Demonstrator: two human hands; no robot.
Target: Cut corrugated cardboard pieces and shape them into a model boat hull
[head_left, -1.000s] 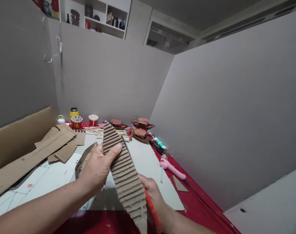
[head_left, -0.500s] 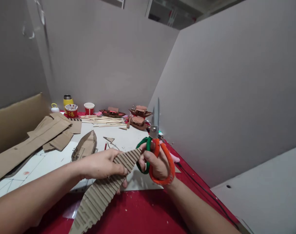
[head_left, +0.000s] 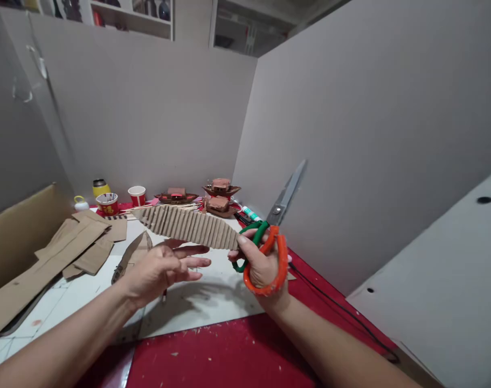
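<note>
A leaf-shaped piece of corrugated cardboard [head_left: 188, 226], pointed at both ends, is pinched at its right tip in my right hand [head_left: 263, 264]. The same hand has its fingers through the handles of a pair of scissors [head_left: 283, 205], one green and one orange. Their blades are closed and point up and away to the right. Just below the cardboard, my left hand [head_left: 160, 272] is open with its fingers apart, holding nothing. Behind that hand a boat-shaped cardboard piece [head_left: 137, 250] rests on the white board, partly hidden.
Cardboard strips [head_left: 73, 242] are piled at the left. Along the back stand small model boats [head_left: 220, 205], a paper bowl [head_left: 106, 205], a paper cup [head_left: 137, 196] and a yellow bottle [head_left: 100, 187], near thin wooden sticks. A black cable [head_left: 342, 310] runs along the right partition.
My left hand has let go of the cardboard. The piece has swung up to lie nearly level, held by my right hand, and the scissors have tilted to the right.
</note>
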